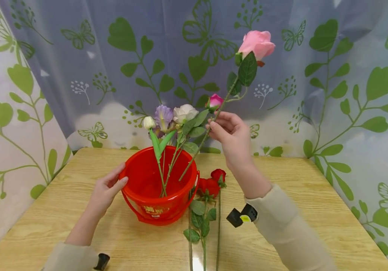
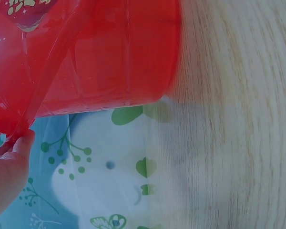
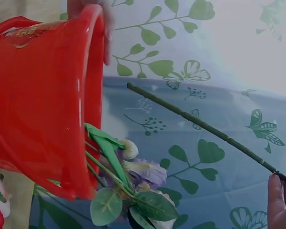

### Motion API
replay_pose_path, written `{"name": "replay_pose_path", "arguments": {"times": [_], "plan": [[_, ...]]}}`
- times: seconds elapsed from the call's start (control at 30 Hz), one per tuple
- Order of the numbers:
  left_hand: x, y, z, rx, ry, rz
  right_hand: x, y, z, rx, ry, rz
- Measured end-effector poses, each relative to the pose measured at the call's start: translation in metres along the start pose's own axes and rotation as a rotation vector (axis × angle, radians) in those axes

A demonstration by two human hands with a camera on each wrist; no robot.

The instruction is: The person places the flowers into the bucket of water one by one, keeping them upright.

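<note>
A red plastic bucket [image 1: 146, 188] stands on the wooden table [image 1: 316, 195], with purple and white flowers [image 1: 173, 114] leaning out of it. My left hand [image 1: 107, 188] rests with straight fingers against the bucket's left rim. My right hand [image 1: 229, 131] pinches the stem of a tall pink rose [image 1: 257, 43], held slanted above the bucket; the stem's lower end hangs over the bucket's right side. In the right wrist view the green stem [image 3: 205, 126] runs from my fingertips [image 3: 281, 191] toward the bucket [image 3: 43, 109]. In the left wrist view my thumb [image 2: 12, 167] touches the bucket [image 2: 95, 57].
Red roses [image 1: 211, 184] with leafy stems lie on the table just right of the bucket, stems pointing toward me. A curtain printed with green leaves and butterflies [image 1: 129, 56] hangs behind and beside the table.
</note>
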State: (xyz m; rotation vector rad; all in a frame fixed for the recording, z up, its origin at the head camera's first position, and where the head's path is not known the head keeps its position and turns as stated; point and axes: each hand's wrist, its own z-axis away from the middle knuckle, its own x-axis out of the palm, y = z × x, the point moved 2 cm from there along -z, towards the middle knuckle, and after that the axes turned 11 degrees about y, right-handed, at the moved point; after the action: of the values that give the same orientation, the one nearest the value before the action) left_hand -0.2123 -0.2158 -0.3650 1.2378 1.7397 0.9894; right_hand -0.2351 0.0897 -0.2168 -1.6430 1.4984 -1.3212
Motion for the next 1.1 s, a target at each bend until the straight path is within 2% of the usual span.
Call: {"name": "replay_pose_path", "arguments": {"times": [0.4,0.7,0.83,1.1], "plan": [[0.0,0.001,0.0,0.0,0.001,0.006,0.027,0.038,0.011,0.034,-0.058,0.093],[0.001,0.002,0.001,0.01,0.007,0.008,0.04,0.067,0.025,0.055,-0.159,0.157],[0.0,0.002,0.002,0.008,0.011,-0.004,0.045,0.078,0.032,0.052,-0.209,0.232],[0.0,0.001,0.001,-0.002,0.007,-0.017,0.056,0.092,0.04,-0.028,-0.302,0.467]]}}
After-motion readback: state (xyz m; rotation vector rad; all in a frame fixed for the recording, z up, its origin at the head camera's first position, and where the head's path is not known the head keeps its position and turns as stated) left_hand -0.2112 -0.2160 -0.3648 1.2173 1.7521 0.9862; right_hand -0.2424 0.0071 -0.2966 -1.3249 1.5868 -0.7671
